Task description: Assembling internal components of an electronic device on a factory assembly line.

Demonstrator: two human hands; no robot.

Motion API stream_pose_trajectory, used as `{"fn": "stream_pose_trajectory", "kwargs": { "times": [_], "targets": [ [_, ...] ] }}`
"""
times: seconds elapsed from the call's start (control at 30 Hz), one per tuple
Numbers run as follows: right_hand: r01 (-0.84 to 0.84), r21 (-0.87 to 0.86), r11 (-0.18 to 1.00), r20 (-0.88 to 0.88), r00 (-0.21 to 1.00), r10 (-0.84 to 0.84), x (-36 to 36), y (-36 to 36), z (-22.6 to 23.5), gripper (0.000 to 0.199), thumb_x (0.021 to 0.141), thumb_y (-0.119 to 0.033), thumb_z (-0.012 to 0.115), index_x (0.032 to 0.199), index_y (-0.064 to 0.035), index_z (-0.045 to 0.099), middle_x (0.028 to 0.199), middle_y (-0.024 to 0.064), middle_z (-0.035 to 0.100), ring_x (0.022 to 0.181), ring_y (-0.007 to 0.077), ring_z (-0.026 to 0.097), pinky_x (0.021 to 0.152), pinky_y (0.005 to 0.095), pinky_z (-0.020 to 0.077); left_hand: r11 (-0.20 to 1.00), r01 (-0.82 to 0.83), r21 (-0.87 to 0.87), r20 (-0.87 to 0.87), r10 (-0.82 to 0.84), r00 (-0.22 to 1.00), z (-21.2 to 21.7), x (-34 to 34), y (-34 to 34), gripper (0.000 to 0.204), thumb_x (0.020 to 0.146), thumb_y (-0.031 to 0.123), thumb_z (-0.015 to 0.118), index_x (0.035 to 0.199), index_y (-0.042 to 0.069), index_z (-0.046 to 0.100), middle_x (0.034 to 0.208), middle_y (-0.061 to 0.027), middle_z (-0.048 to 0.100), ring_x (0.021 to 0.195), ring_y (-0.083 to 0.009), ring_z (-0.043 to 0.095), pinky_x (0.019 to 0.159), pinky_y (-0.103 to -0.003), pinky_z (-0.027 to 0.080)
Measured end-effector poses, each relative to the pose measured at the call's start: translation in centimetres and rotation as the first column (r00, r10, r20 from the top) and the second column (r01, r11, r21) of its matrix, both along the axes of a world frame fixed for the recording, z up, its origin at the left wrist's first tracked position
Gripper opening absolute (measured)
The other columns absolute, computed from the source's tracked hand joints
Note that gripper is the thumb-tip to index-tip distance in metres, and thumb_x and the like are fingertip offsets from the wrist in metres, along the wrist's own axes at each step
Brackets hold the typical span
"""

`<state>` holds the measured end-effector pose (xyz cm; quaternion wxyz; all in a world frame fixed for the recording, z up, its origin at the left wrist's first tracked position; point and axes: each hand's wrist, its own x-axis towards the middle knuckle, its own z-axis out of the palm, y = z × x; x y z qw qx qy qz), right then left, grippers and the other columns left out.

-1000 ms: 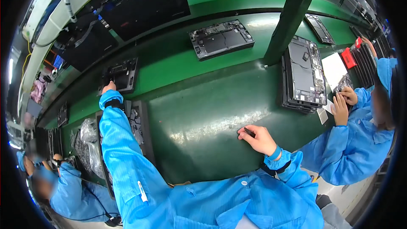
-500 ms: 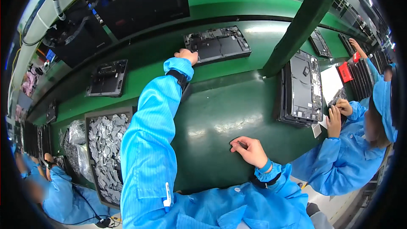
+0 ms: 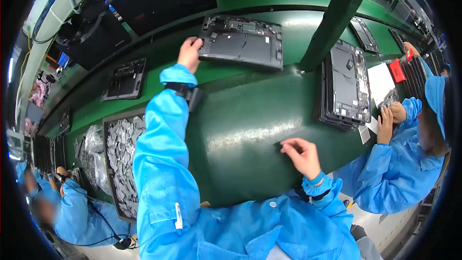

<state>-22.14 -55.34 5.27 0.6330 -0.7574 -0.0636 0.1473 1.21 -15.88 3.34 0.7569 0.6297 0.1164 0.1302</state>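
Observation:
My left hand (image 3: 188,54) reaches to the far side of the bench and grips the left edge of an opened laptop base (image 3: 240,48), thumb on top. The base is a dark slab with circuit boards along its far side and flat black panels in front. It sits tilted, its near edge showing. My right hand (image 3: 301,155) hovers above the dark green work mat (image 3: 240,168), thumb and forefinger pinched together. A small dark tip shows at those fingertips; what it belongs to is hidden.
Right of me stands a stack of similar opened bases (image 3: 344,84) beside a green post (image 3: 337,14). A co-worker (image 3: 394,163) sits there. A tray of grey pieces (image 3: 124,163) lies to my left, near plastic bags (image 3: 96,163). Another base (image 3: 124,79) rests on the bench.
The laptop base has swung round and tilted, and my left hand has shifted left along with its edge. My right hand has moved to the right and slightly away from me.

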Motion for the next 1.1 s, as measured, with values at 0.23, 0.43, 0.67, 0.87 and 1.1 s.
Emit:
{"fn": "stream_pose_trajectory", "kwargs": {
  "times": [0.23, 0.43, 0.67, 0.87, 1.1],
  "targets": [
    [0.071, -0.121, 0.990, 0.182, 0.982, -0.048, -1.2, -2.3, 2.8, 0.010, 0.084, -0.002, 0.068, 0.094, 0.0011, 0.069, 0.084, 0.0076, 0.070, 0.072, 0.0106, 0.063, 0.065, 0.0253, 0.0501, 0.783, 0.581, 0.221, -0.259, -0.528, 0.809, 3.1, -9.4, 0.5, 0.020, 0.098, 0.022, 0.055, 0.109, 0.006, 0.061, 0.091, 0.0011, 0.062, 0.086, -0.0087, 0.057, 0.079, -0.025, 0.046],
    [-0.251, -0.327, 0.911, 0.442, 0.812, 0.382, -0.4, 1.3, 1.6, 0.015, 0.078, -0.004, 0.071, 0.093, -0.0024, 0.067, 0.083, 0.0090, 0.064, 0.067, 0.0258, 0.062, 0.061, 0.0325, 0.0503, 0.745, 0.405, 0.530, -0.177, -0.369, 0.912, -0.2, -12.7, -1.5, 0.022, 0.093, 0.020, 0.061, 0.107, 0.005, 0.068, 0.099, -0.0034, 0.066, 0.092, -0.0125, 0.059, 0.082, -0.028, 0.048],
    [-0.311, -0.581, 0.752, 0.439, 0.658, 0.612, 0.5, 2.5, 1.0, 0.020, 0.074, -0.005, 0.070, 0.093, -0.0114, 0.070, 0.091, 0.0048, 0.059, 0.082, 0.0282, 0.063, 0.069, 0.0401, 0.0527, 0.810, 0.121, 0.573, 0.012, -0.156, 0.988, 3.3, -21.9, -10.6, 0.023, 0.087, 0.012, 0.064, 0.109, 0.003, 0.066, 0.104, -0.0109, 0.067, 0.094, -0.0205, 0.065, 0.084, -0.032, 0.051],
    [-0.371, -0.643, 0.670, 0.417, 0.563, 0.713, 1.1, 3.2, 1.2, 0.021, 0.073, -0.004, 0.070, 0.092, -0.0085, 0.062, 0.094, 0.0066, 0.056, 0.081, 0.0307, 0.063, 0.068, 0.0429, 0.0520, 0.694, 0.139, 0.706, -0.006, -0.191, 0.982, 3.3, -29.5, -15.2, 0.017, 0.085, 0.007, 0.065, 0.101, 0.004, 0.069, 0.100, -0.0116, 0.066, 0.095, -0.0267, 0.064, 0.083, -0.035, 0.050],
    [-0.261, -0.685, 0.681, 0.490, 0.526, 0.695, 1.1, 3.1, -0.2, 0.026, 0.071, -0.004, 0.069, 0.094, -0.0105, 0.059, 0.094, 0.0060, 0.053, 0.077, 0.0289, 0.063, 0.060, 0.0407, 0.0515, 0.525, 0.068, 0.849, 0.010, -0.145, 0.989, 2.4, -31.9, -17.6, 0.016, 0.082, 0.005, 0.066, 0.097, 0.007, 0.072, 0.092, -0.0059, 0.064, 0.080, -0.0271, 0.056, 0.072, -0.037, 0.048]
  ]
}}
